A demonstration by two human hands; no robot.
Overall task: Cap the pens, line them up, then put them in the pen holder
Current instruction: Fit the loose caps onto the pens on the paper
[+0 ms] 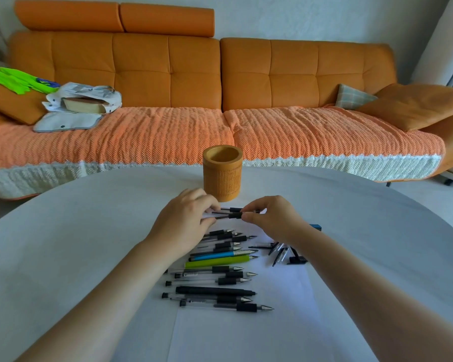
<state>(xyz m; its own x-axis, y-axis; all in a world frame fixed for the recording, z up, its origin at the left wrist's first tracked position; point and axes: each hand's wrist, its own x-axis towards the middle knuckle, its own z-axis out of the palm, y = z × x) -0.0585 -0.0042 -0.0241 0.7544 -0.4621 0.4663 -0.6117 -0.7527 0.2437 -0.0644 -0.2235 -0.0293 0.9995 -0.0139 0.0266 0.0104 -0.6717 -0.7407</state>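
Observation:
An orange-brown pen holder (222, 173) stands upright on the white table (76, 244), empty as far as I can see. Just in front of it my left hand (186, 220) and my right hand (270, 218) both hold a black-grip pen (232, 216) level between them, the left on the barrel, the right pinching its tip end. Two similar pens lie just behind it. Below my hands, several uncapped pens (220, 273) lie roughly side by side, tips pointing right, among them a blue one and a green one (217, 261). Loose caps (281, 253) lie to their right.
An orange sofa (220, 82) with a textured cover runs behind the table. A white bag with a book (84, 103) and green gloves lie on its left side, cushions on its right. A small blue object (315, 227) peeks out past my right wrist.

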